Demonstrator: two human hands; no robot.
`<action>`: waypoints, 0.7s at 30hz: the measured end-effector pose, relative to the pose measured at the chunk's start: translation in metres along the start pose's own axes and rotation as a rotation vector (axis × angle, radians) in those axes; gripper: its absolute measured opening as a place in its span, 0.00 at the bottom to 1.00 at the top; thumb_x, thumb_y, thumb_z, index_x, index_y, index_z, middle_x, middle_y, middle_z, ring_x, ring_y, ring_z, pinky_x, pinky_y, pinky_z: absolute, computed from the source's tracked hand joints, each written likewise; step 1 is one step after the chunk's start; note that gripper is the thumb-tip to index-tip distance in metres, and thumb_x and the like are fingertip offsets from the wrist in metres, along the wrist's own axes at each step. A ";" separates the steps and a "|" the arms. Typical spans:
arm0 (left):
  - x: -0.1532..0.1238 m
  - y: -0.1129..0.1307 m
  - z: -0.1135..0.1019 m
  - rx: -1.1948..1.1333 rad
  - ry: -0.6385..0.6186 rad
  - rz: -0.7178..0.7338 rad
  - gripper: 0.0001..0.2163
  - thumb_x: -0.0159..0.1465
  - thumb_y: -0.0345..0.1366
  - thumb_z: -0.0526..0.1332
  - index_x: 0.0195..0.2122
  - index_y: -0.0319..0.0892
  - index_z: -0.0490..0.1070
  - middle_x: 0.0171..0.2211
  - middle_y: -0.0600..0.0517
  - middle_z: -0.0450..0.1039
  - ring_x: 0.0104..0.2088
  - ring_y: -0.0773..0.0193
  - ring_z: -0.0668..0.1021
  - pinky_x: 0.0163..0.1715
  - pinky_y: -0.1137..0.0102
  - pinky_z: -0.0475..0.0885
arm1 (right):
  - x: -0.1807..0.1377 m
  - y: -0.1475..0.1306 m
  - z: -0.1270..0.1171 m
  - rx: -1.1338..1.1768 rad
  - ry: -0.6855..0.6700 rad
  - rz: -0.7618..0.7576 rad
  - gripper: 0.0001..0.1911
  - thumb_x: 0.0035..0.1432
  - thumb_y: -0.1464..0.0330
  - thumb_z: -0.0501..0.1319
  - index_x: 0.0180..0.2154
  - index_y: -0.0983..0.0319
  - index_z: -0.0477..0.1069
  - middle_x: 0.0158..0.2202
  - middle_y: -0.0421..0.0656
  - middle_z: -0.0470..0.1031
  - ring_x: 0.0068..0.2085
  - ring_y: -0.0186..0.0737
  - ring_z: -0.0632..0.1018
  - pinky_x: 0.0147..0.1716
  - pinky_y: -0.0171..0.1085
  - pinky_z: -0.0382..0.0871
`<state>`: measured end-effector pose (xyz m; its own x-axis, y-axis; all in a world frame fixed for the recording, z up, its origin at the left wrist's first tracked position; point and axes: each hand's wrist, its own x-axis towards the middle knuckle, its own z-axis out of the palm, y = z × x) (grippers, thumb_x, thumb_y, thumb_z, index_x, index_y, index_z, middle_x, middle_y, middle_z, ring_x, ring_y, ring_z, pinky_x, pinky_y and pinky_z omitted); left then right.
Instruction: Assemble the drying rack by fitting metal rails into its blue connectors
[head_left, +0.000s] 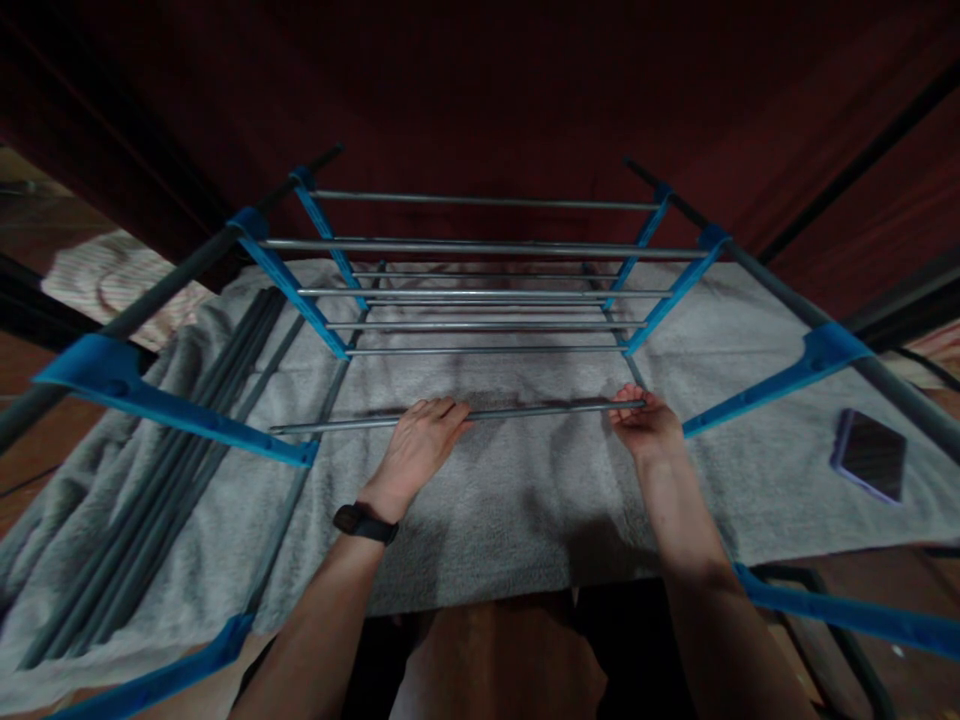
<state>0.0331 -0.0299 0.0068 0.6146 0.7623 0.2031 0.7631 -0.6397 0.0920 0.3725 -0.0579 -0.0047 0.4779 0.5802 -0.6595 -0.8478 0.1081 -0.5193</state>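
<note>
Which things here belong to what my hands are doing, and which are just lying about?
In hand: thin metal rod, gripped by left hand and right hand; blue-and-grey rack frame around it; spare rods bundled at the left.
Lying about: phone on the grey blanket at the right; striped cloth, far left.

Both hands grip one grey rod (457, 414), left hand (417, 440) mid-rod, right hand (646, 424) at its end, rack (480, 250) just beyond

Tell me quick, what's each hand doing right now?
Left hand: closed over the thin grey metal rod, near its middle.
Right hand: closed on the same rod's right end.
</note>
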 end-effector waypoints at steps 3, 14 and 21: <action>0.001 0.002 0.002 -0.008 -0.003 0.005 0.13 0.74 0.41 0.52 0.48 0.42 0.74 0.39 0.48 0.77 0.40 0.58 0.78 0.44 0.63 0.69 | -0.001 0.004 0.001 -0.021 -0.010 0.015 0.13 0.66 0.74 0.48 0.32 0.59 0.66 0.24 0.35 0.75 0.23 0.30 0.78 0.25 0.32 0.77; 0.001 0.002 0.008 -0.032 -0.026 -0.004 0.10 0.72 0.35 0.56 0.51 0.41 0.73 0.41 0.48 0.77 0.41 0.57 0.78 0.45 0.63 0.70 | -0.020 0.032 0.014 -0.209 -0.113 0.157 0.11 0.61 0.78 0.53 0.31 0.60 0.68 0.27 0.38 0.78 0.25 0.32 0.79 0.26 0.33 0.79; 0.002 0.002 0.003 -0.012 -0.077 -0.047 0.10 0.72 0.35 0.55 0.49 0.42 0.74 0.41 0.47 0.77 0.42 0.57 0.78 0.45 0.62 0.70 | -0.015 0.027 0.011 -0.177 -0.109 0.155 0.11 0.63 0.78 0.52 0.32 0.60 0.68 0.26 0.37 0.77 0.24 0.31 0.78 0.26 0.33 0.79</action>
<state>0.0363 -0.0290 0.0050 0.5921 0.7965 0.1226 0.7893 -0.6038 0.1112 0.3399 -0.0544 -0.0030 0.3098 0.6637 -0.6808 -0.8509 -0.1259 -0.5099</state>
